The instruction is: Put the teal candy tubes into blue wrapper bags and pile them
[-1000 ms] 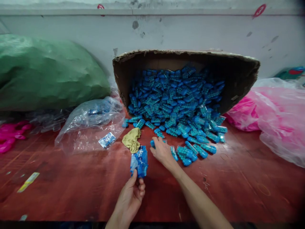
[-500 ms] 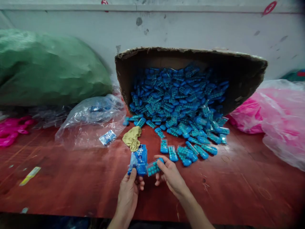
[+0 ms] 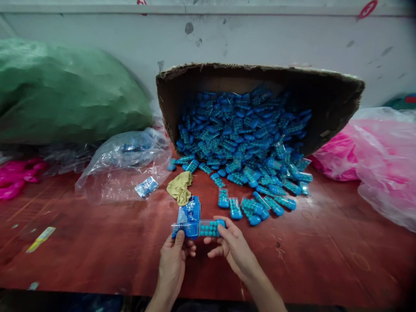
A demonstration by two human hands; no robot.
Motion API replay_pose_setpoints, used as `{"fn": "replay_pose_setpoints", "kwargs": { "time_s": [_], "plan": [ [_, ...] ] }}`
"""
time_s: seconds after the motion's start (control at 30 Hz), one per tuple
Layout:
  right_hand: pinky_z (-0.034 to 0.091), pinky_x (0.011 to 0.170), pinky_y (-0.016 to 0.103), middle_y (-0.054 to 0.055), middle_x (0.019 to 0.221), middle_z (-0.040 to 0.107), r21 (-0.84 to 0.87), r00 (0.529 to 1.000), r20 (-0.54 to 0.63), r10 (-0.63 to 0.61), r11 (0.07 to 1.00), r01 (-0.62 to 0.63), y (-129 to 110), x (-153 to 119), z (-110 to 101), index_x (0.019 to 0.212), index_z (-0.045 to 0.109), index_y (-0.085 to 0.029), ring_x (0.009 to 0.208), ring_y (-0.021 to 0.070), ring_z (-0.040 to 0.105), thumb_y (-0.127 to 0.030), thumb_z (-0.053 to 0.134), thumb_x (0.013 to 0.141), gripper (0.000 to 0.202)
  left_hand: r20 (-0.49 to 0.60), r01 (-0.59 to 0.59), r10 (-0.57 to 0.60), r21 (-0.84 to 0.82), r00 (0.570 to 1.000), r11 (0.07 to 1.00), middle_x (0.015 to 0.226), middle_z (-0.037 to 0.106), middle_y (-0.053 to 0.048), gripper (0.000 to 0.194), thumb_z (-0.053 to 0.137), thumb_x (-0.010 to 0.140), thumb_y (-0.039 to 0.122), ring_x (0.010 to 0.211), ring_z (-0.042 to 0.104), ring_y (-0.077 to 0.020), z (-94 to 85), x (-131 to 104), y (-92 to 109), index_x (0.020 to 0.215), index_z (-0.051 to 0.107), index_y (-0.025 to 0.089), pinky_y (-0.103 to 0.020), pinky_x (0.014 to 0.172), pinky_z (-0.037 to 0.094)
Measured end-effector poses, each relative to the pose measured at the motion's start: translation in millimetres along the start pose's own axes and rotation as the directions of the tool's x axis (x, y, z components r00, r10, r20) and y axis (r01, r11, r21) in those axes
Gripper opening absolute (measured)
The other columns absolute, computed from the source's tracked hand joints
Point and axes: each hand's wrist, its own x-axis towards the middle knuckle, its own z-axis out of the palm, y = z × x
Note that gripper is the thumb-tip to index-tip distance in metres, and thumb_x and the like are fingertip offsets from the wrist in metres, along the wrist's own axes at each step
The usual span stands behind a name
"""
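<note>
My left hand [image 3: 172, 260] pinches a blue printed card [image 3: 191, 214] upright, its thumb across the lower left corner. What looks like a strip of clear plastic lies over the card near that thumb; its shape is hard to make out. In my right hand [image 3: 237, 247] is a small clear case of turquoise beads [image 3: 209, 228] with a rounded blue end, held sideways between thumb and fingers. The case's clear end meets the card's right edge. Just beyond the card lies a crumpled yellowish cloth [image 3: 180, 188].
A cardboard box [image 3: 325, 78] on its side spills many similar cases [image 3: 240, 134] onto the red table [image 3: 107, 242]. To the left are a clear bag [image 3: 107, 169], a small blue-and-white packet [image 3: 147, 187] and a big green sack [image 3: 71, 95]. Pink bags [image 3: 383, 156] sit at right.
The bead case has turned from a slant to nearly level, and its clear end now touches the card. My left hand has shifted slightly left.
</note>
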Motion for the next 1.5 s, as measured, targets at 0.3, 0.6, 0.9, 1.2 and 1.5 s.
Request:
{"fn": "replay_pose_setpoints", "kwargs": {
  "time_s": [0.3, 0.6, 0.9, 1.2, 1.5],
  "plan": [
    [0.051, 0.04, 0.022, 0.002, 0.078, 0.061, -0.085, 0.998, -0.051, -0.04, 0.996, 0.035, 11, -1, 3, 0.095, 0.041, -0.02, 0.058, 0.0154, 0.064, -0.042, 0.059, 0.074, 0.035, -0.018, 0.0, 0.0, -0.017, 1.0, 1.0, 0.045, 0.057, 0.002, 0.033, 0.074, 0.051, 0.038, 0.044, 0.055, -0.0121, 3.6, -2, 1, 0.063, 0.055, 0.014, -0.021, 0.04, 0.043],
    [0.05, 0.04, 0.022, 0.001, 0.079, 0.06, -0.161, 0.983, -0.108, -0.151, 0.978, 0.132, 15, -5, 3, 0.107, 0.036, -0.022, 0.048, 0.0113, 0.061, -0.042, 0.056, 0.077, 0.041, 0.012, 0.018, -0.018, -0.028, 1.0, 0.999, 0.046, 0.058, 0.002, 0.031, 0.073, 0.054, 0.038, 0.048, 0.058, -0.013, 3.2, 0, 4, 0.064, 0.055, 0.014, -0.021, 0.041, 0.045],
    [0.05, 0.042, 0.022, -0.001, 0.074, 0.059, -0.228, 0.973, -0.131, -0.192, 0.961, 0.159, 21, -9, 5, 0.101, 0.035, -0.021, 0.05, 0.0118, 0.062, -0.043, 0.057, 0.075, 0.041, 0.008, 0.04, -0.039, -0.058, 0.999, 0.998, 0.048, 0.058, 0.003, 0.03, 0.074, 0.053, 0.035, 0.051, 0.059, -0.0125, 2.3, -1, -1, 0.065, 0.055, 0.015, -0.021, 0.044, 0.048],
    [0.048, 0.045, 0.019, -0.003, 0.065, 0.057, -0.324, 0.977, -0.063, -0.205, 0.93, 0.174, 32, -11, 1, 0.099, 0.039, -0.019, 0.053, 0.0103, 0.06, -0.042, 0.056, 0.076, 0.036, 0.001, 0.033, -0.033, -0.068, 0.999, 0.997, 0.048, 0.059, 0.003, 0.031, 0.075, 0.052, 0.035, 0.046, 0.055, -0.0096, 1.6, 2, 2, 0.065, 0.055, 0.015, -0.02, 0.046, 0.049],
    [0.049, 0.043, 0.019, -0.002, 0.068, 0.057, -0.315, 0.98, -0.071, -0.184, 0.937, 0.153, 36, -11, 1, 0.096, 0.042, -0.018, 0.053, 0.0099, 0.058, -0.044, 0.058, 0.074, 0.037, 0.017, -0.014, 0.015, -0.074, 1.0, 0.997, 0.055, 0.062, 0.003, 0.028, 0.072, 0.056, 0.035, 0.053, 0.06, -0.0119, 0.3, 6, 4, 0.069, 0.057, 0.016, -0.024, 0.052, 0.05]
  ]
}}
